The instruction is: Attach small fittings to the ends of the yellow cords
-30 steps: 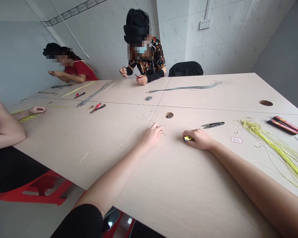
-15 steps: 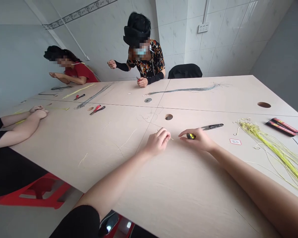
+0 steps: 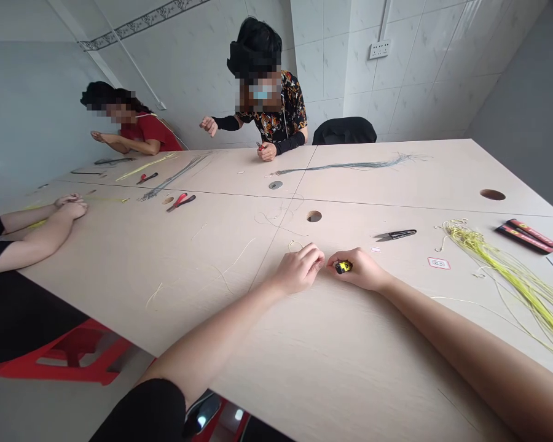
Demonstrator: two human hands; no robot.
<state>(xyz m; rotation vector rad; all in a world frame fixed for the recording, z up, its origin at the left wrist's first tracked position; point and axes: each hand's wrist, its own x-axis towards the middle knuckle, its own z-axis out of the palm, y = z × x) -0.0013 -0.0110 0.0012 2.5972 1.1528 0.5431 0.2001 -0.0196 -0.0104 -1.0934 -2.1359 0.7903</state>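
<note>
My left hand [image 3: 300, 269] is closed in a pinch above the table. A thin yellow cord [image 3: 295, 244] curls out behind its fingers; the pinched end is too small to make out. Close beside it, fingertips nearly touching, my right hand [image 3: 362, 269] is wrapped round a small black-and-yellow object [image 3: 343, 267], its dark end facing left. The kind of object does not show. Behind my right hand lie black thread snips [image 3: 399, 235] and a small pink-edged label [image 3: 375, 250].
To the right lies a bundle of yellow cords with hooks [image 3: 502, 276], near a label [image 3: 439, 263] and black-and-red boxes [image 3: 529, 236]. Loose cord scraps [image 3: 230, 276] are at left, beyond them red-handled pliers [image 3: 180, 202]. A round hole [image 3: 314, 216] pierces the table. Co-workers sit across and at left.
My right hand has moved left toward my left hand, and its fingers have closed in. The small label behind it has come into view. My left hand has shifted slightly right.
</note>
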